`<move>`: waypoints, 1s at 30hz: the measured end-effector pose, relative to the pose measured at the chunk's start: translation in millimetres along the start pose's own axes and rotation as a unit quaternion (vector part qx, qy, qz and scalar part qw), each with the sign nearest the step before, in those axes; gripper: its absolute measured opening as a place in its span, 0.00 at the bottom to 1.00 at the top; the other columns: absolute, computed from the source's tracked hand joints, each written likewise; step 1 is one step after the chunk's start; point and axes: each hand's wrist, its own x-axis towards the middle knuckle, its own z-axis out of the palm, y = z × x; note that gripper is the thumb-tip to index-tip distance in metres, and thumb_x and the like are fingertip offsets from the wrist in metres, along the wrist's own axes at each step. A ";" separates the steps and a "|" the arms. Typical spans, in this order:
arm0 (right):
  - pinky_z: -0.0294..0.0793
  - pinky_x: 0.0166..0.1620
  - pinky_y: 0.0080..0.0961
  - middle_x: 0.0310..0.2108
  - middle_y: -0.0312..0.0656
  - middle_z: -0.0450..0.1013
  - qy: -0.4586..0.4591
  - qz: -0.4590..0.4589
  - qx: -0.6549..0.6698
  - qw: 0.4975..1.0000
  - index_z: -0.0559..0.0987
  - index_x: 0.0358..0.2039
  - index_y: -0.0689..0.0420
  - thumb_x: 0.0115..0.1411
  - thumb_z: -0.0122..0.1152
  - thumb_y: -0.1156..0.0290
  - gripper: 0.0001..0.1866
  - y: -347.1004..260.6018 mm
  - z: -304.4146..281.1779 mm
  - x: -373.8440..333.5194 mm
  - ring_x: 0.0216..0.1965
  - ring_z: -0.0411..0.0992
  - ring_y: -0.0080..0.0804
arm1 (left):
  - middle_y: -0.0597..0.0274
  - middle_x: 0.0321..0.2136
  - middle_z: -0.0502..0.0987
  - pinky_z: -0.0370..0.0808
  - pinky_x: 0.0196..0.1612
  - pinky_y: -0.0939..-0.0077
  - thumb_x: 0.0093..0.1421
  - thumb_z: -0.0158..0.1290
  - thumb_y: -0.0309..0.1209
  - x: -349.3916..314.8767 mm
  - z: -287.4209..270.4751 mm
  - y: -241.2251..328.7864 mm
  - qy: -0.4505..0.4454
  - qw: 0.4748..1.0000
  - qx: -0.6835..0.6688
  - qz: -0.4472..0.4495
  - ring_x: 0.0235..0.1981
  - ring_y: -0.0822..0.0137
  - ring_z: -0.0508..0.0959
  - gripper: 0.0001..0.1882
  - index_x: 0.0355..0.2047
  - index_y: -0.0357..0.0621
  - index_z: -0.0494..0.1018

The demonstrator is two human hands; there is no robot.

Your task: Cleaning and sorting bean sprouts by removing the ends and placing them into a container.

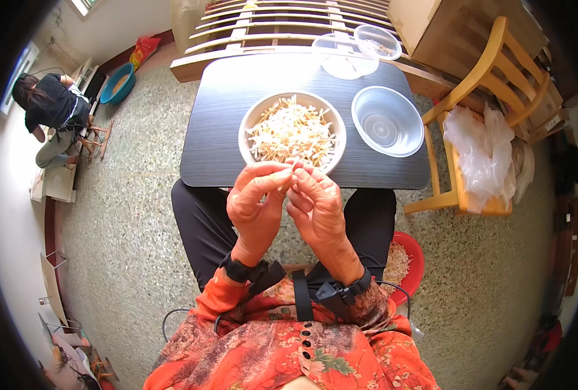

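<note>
My left hand (257, 198) and my right hand (318, 205) meet fingertip to fingertip just over the near rim of a round white bowl (244, 133). Both are closed in a pinch. Whatever small thing lies between the fingertips is too small and covered to make out. Heaped in the bowl are many thin, straw-coloured stems with whitish ends (292, 130). To the right of it on the dark table (217, 117) stands a clear round plastic tub (388, 121), with no contents that I can see.
Two more clear tubs (345, 62) (378, 42) stand at the table's far right edge. A red basin (416, 266) of pale pieces sits on the floor by my right leg. On the right is a wooden chair (442, 175) with plastic bags (481, 153). Another person (54, 104) sits far left near a blue basin (118, 84).
</note>
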 end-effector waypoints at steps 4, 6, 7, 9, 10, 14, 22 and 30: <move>0.50 0.14 0.09 0.21 0.27 0.67 -0.026 0.002 -0.031 0.999 0.73 0.44 0.62 0.60 0.55 0.73 0.12 -5.9 -2.0 -1.3 0.12 0.52 0.08 | 0.62 0.28 0.79 0.70 0.25 0.86 0.56 0.56 0.21 0.7 7.0 8.0 0.030 0.982 -0.106 -0.151 0.24 0.73 0.76 0.06 0.33 0.44 0.78; 0.50 0.14 0.09 0.20 0.27 0.67 -0.017 -0.008 -0.052 0.998 0.74 0.43 0.63 0.60 0.55 0.73 0.11 -8.5 0.7 -3.7 0.12 0.52 0.08 | 0.64 0.26 0.77 0.64 0.20 0.90 0.56 0.56 0.22 0.3 8.7 5.7 0.082 0.893 -0.294 -0.332 0.19 0.78 0.72 0.06 0.35 0.39 0.76; 0.51 0.14 0.09 0.20 0.27 0.68 -0.022 -0.026 -0.085 0.996 0.74 0.42 0.63 0.60 0.56 0.74 0.10 -7.9 4.0 -5.8 0.12 0.52 0.08 | 0.64 0.26 0.77 0.64 0.20 0.90 0.56 0.56 0.22 -0.5 6.6 2.6 0.083 0.893 -0.294 -0.332 0.19 0.78 0.72 0.06 0.35 0.39 0.76; 0.51 0.14 0.09 0.20 0.28 0.68 -0.026 -0.046 -0.118 0.992 0.75 0.41 0.63 0.60 0.56 0.74 0.10 -5.3 4.7 -7.1 0.12 0.53 0.08 | 0.65 0.26 0.77 0.66 0.20 0.89 0.57 0.56 0.22 0.0 4.4 -0.5 0.129 0.789 -0.427 -0.423 0.19 0.78 0.72 0.09 0.39 0.39 0.75; 0.51 0.14 0.09 0.20 0.28 0.69 -0.015 -0.056 -0.125 0.990 0.75 0.41 0.63 0.59 0.57 0.74 0.10 -3.3 1.9 -6.2 0.12 0.54 0.08 | 0.64 0.27 0.77 0.68 0.21 0.89 0.57 0.55 0.23 2.3 3.9 1.2 0.133 0.769 -0.436 -0.449 0.20 0.77 0.72 0.11 0.41 0.39 0.73; 0.53 0.14 0.09 0.21 0.30 0.71 0.040 -0.114 -0.170 0.978 0.76 0.38 0.61 0.58 0.59 0.75 0.07 0.4 4.7 -5.8 0.13 0.57 0.08 | 0.61 0.30 0.77 0.69 0.22 0.89 0.57 0.55 0.23 -0.3 1.9 -1.5 0.094 0.753 -0.472 -0.448 0.22 0.76 0.73 0.10 0.41 0.39 0.73; 0.58 0.17 0.09 0.21 0.32 0.71 0.070 -0.258 -0.209 0.941 0.71 0.34 0.59 0.60 0.57 0.74 0.05 -12.8 15.3 -2.4 0.15 0.61 0.11 | 0.57 0.32 0.78 0.66 0.17 0.89 0.59 0.54 0.27 -3.4 1.5 9.3 0.057 0.809 -0.421 -0.407 0.22 0.77 0.74 0.12 0.42 0.37 0.70; 0.60 0.17 0.09 0.25 0.40 0.75 0.172 -0.308 -0.396 0.848 0.72 0.35 0.63 0.60 0.56 0.72 0.07 -96.9 -15.0 27.6 0.15 0.64 0.12 | 0.71 0.26 0.72 0.65 0.26 0.91 0.57 0.56 0.23 0.4 -10.2 1.2 0.022 0.958 -0.152 -0.242 0.23 0.83 0.69 0.05 0.34 0.38 0.72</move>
